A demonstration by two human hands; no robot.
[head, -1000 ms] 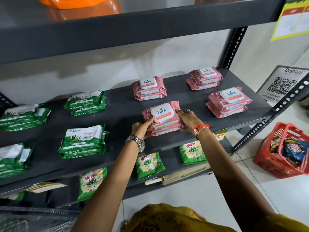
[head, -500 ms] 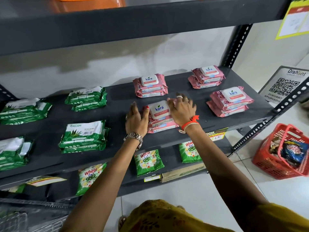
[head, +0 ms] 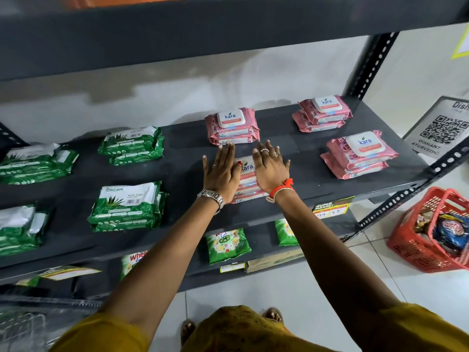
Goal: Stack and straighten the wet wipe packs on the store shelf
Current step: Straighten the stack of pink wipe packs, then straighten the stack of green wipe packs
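Observation:
A stack of pink Kara wet wipe packs lies near the front of the dark grey shelf. My left hand lies flat over the stack's left part, fingers straight. My right hand lies flat over its right part, fingers spread. Only a strip of the stack shows between them. Three more pink Kara stacks sit on the shelf: one just behind my hands, one at the back right, one at the front right. Green Origami wipe stacks fill the shelf's left half.
An upper shelf overhangs close above. Green Wheel detergent packs lie on the lower shelf. A red basket with goods stands on the floor at right, behind a slanted shelf brace. A QR code sign leans at right.
My hands held the pink stack by its sides a second ago. They have moved up onto its top and now lie flat on it; the stack sits a little further back on the shelf.

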